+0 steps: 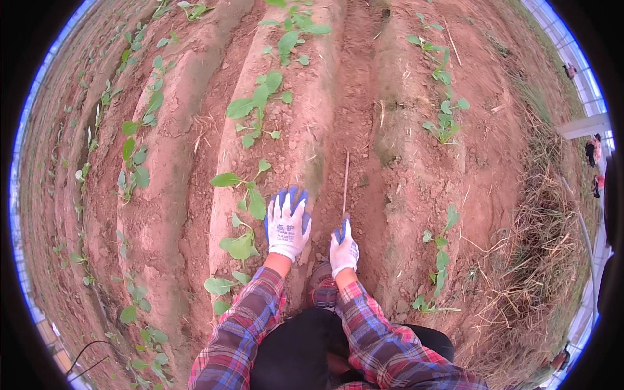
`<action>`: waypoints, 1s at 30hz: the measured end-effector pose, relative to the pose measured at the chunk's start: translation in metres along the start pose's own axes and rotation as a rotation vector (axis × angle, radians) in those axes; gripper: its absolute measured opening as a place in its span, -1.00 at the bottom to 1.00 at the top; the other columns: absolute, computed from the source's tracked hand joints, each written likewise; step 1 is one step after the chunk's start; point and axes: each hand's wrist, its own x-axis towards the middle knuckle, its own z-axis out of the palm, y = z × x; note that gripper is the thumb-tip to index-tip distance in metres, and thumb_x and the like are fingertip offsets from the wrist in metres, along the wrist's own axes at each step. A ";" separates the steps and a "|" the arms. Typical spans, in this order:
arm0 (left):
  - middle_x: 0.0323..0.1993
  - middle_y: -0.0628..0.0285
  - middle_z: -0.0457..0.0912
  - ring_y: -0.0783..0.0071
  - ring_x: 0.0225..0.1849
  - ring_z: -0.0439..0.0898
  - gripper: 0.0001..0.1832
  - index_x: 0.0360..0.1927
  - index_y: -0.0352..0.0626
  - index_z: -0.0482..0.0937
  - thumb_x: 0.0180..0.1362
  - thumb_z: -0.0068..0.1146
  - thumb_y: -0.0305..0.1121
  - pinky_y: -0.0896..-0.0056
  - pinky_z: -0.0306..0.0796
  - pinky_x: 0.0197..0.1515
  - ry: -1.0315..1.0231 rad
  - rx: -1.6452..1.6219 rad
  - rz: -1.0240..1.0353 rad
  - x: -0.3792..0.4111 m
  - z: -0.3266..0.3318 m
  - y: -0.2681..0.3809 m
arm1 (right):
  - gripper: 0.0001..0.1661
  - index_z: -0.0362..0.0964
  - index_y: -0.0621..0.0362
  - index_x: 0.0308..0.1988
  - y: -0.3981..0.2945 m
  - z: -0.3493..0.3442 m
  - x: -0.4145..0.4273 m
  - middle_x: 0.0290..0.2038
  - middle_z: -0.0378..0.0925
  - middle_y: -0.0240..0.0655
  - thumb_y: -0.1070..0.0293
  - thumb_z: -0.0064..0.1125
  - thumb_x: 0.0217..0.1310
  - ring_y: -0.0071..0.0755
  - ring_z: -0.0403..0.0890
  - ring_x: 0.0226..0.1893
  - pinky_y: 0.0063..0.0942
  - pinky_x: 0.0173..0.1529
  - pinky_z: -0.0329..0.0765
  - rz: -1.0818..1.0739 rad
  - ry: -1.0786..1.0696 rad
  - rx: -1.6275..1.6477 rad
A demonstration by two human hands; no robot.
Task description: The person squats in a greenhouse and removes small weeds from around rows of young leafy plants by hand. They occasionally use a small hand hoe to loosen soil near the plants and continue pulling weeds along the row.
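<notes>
My left hand (pixel 286 226), in a white knit glove with blue-coated fingers, is held palm down over the soil bed (pixel 297 161). Its fingers are apart and hold nothing that I can see. Just left of it grow broad-leaved green seedlings (pixel 241 246), one with a leaf close to the fingers. My right hand (pixel 344 249), gloved alike, grips the near end of a thin straight stick (pixel 346 180). The stick points away from me over the furrow (pixel 358 122). Whatever lies beneath the left palm is hidden.
A row of seedlings (pixel 441 122) runs along the bed on the right, and further rows (pixel 136 165) are on the left. Dry grass (pixel 536 234) is heaped at the far right. My shoe (pixel 322 287) rests in the furrow. People (pixel 593 150) appear small at the right rim.
</notes>
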 end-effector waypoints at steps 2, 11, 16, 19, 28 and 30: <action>0.35 0.16 0.19 0.07 0.39 0.11 -0.40 0.27 0.07 0.37 0.10 0.10 -0.19 -0.03 -0.06 0.43 0.000 -0.006 0.007 0.001 0.002 0.001 | -0.23 0.02 -0.27 0.38 -0.010 -0.003 0.045 -0.30 0.62 -0.02 0.24 0.10 0.24 0.12 0.63 -0.26 -0.03 -0.17 0.52 -0.065 0.048 0.012; 0.34 0.16 0.21 0.07 0.38 0.13 -0.40 0.26 0.06 0.38 0.08 0.13 -0.21 -0.04 -0.02 0.41 -0.030 -0.013 -0.015 0.003 0.000 -0.001 | -0.39 0.20 -0.16 0.30 -0.111 -0.078 0.250 -0.12 0.57 0.07 0.10 0.00 0.28 0.17 0.57 -0.08 -0.06 0.02 0.50 -0.320 0.170 0.043; 0.34 0.14 0.21 0.06 0.38 0.14 -0.40 0.26 0.06 0.39 0.07 0.13 -0.21 -0.05 -0.02 0.41 -0.033 -0.028 -0.004 0.006 0.002 0.002 | -0.37 0.16 -0.09 0.32 -0.150 -0.086 0.321 -0.08 0.57 0.05 0.14 0.02 0.29 0.11 0.58 -0.04 -0.11 0.02 0.50 -0.305 0.204 -0.002; 0.33 0.13 0.21 0.05 0.37 0.14 -0.40 0.26 0.05 0.39 0.07 0.13 -0.21 -0.05 -0.02 0.40 -0.044 -0.023 -0.001 0.003 0.002 -0.002 | -0.36 0.11 -0.10 0.34 -0.153 -0.074 0.309 -0.04 0.54 0.07 0.11 -0.04 0.30 0.15 0.55 0.00 -0.04 0.08 0.46 -0.223 0.148 -0.263; 0.33 0.15 0.21 0.07 0.38 0.12 -0.39 0.27 0.07 0.37 0.07 0.13 -0.21 -0.05 -0.03 0.41 -0.035 -0.023 -0.009 0.003 -0.001 0.002 | -0.31 0.05 -0.15 0.36 -0.076 -0.050 0.232 -0.01 0.56 -0.10 0.13 0.00 0.29 0.05 0.55 0.01 -0.12 0.08 0.47 -0.236 -0.014 -0.098; 0.33 0.15 0.21 0.07 0.38 0.12 -0.39 0.27 0.07 0.37 0.08 0.12 -0.22 -0.05 -0.03 0.41 -0.029 -0.021 -0.007 0.002 -0.002 0.002 | -0.32 0.05 -0.14 0.36 -0.072 -0.060 0.210 0.01 0.55 -0.10 0.14 0.00 0.29 0.06 0.54 0.03 -0.12 0.09 0.46 -0.237 -0.037 -0.096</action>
